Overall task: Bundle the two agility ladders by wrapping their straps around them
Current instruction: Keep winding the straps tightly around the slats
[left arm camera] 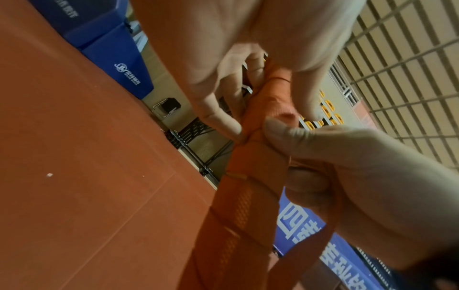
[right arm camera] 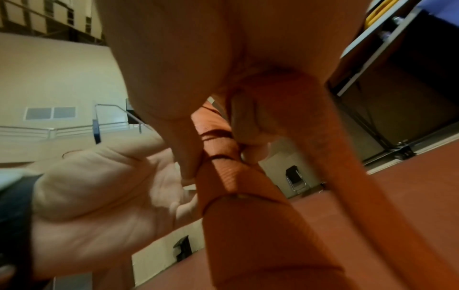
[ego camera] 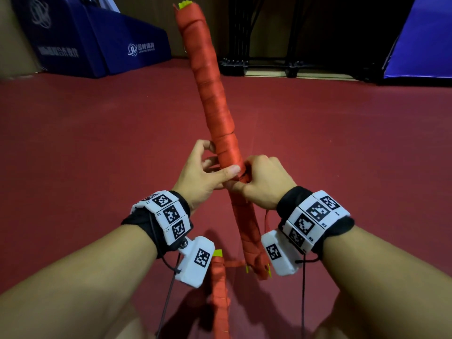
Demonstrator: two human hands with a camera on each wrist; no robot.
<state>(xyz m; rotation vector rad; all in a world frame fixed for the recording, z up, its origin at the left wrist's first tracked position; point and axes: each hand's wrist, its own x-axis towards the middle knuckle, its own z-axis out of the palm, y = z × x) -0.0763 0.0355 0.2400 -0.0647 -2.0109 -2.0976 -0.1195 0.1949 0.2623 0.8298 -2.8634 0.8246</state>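
One agility ladder, a long bundle wound in red strap with yellow rungs showing at its ends, slants from low between my wrists up and away. My left hand holds its middle, thumb laid across the front and fingers curled behind. Just below, my right hand is fisted on the red strap against the bundle. In the right wrist view the strap runs taut beside the bundle. The second wrapped ladder lies on the floor under my left wrist.
A dark red sports floor spreads all around. Blue padded mats stand at the far left and another blue mat at the far right. A black wheeled rack stands against the back wall.
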